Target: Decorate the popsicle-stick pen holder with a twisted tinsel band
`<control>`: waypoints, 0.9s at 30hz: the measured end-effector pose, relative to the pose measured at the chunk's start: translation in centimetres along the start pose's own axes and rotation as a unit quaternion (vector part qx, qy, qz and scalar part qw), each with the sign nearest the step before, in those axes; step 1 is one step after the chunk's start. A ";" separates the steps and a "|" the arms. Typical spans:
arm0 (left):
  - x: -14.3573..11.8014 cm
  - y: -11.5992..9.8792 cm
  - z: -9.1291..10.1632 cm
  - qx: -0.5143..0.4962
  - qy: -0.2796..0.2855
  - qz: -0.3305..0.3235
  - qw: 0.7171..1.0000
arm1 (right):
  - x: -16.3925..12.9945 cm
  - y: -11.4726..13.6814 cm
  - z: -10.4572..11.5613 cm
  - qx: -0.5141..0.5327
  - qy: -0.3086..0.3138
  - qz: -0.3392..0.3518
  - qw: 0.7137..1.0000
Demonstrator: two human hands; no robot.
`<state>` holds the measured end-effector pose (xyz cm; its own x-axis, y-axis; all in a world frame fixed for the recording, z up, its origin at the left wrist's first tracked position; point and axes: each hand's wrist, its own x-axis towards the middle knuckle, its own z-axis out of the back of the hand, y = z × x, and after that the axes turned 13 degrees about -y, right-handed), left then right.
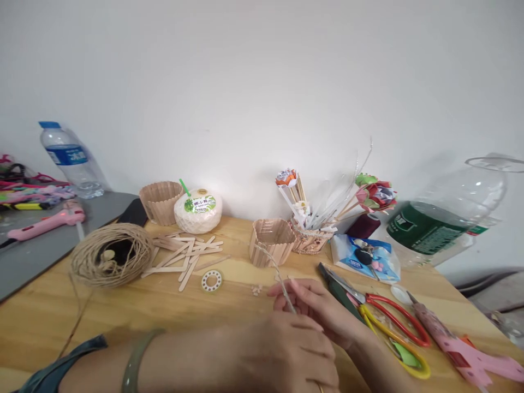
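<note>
A short length of twisted twine rises from my hands, its upper end in front of a small wooden-stick basket. My left hand, with a pale green bangle on the wrist, is in the foreground, closed around the twine's lower end; most of its fingertips are hidden. Just behind it, my right hand has its thumb and curled fingers about the same strand. To the left sits a big coil of twine, one loose strand trailing down the table.
Craft sticks, a tape roll and a white coconut stand left of centre. Right lie red-and-yellow-handled scissors and a pink glue gun. Another glue gun rests far left. A large bottle leans at right.
</note>
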<state>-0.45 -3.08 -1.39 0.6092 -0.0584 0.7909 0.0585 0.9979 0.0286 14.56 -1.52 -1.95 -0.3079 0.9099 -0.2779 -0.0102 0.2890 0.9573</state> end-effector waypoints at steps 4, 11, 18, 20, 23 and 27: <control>-0.1 -0.8 -0.4 -0.071 0.019 0.020 0.997 | -0.1 0.0 -0.1 0.065 0.036 0.001 0.997; -0.2 -0.8 0.0 0.015 -0.018 0.044 0.999 | -0.2 0.4 -0.3 -0.085 0.003 0.046 0.995; 0.3 -0.5 1.7 0.119 -0.074 -0.046 0.989 | 0.5 0.0 0.0 -0.139 0.033 0.062 0.988; 0.8 -0.5 2.9 0.134 -0.105 -0.032 0.985 | 0.6 -0.3 0.2 -0.145 0.019 0.064 0.987; 1.7 -0.5 5.0 0.146 -0.153 0.016 0.977 | 0.8 -0.2 0.7 -0.164 -0.012 0.078 0.983; 2.2 -0.2 7.2 0.180 -0.149 0.122 0.965 | 0.7 1.1 2.1 -0.194 -0.098 0.123 0.968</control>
<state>-4.80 -3.24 4.73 0.3119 0.1374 0.9401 -0.3694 0.9292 -0.0133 16.29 0.04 -1.26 -0.1603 0.9870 -0.0104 -0.3279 -0.0434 0.9437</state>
